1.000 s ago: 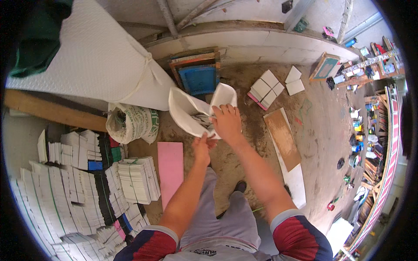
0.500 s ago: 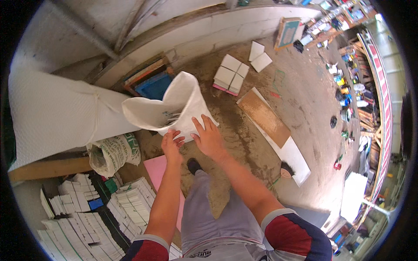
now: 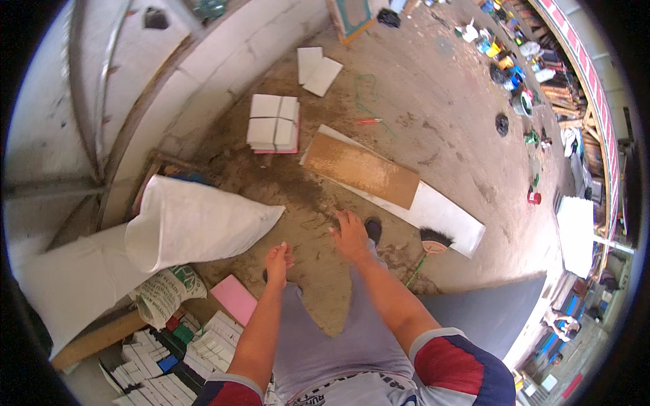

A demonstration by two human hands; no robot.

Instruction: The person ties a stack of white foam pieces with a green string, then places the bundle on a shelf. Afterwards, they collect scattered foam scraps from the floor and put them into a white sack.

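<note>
My left hand [image 3: 278, 261] is in the air in front of me, fingers loosely bent and slightly apart, with nothing visible in them. To its right is my right hand [image 3: 351, 235], palm down with fingers spread, holding nothing. A large white woven sack [image 3: 203, 220] stands to the left of both hands, its wide mouth tilted left and a pointed corner toward the hands. Neither hand touches it; my left hand is nearer. What the sack contains is hidden.
Bundled white sheets [image 3: 273, 122] lie ahead. A brown board [image 3: 365, 169] rests on a white panel [image 3: 467, 227], with a broom [image 3: 435, 245] at its near end. At left are a printed sack [image 3: 169, 291], a pink sheet [image 3: 234, 300] and stacked white pieces [image 3: 210, 342].
Both my hands have come off the white sack, which they held before. My view has turned right, so the sack now appears further left and the boards nearer the middle.
</note>
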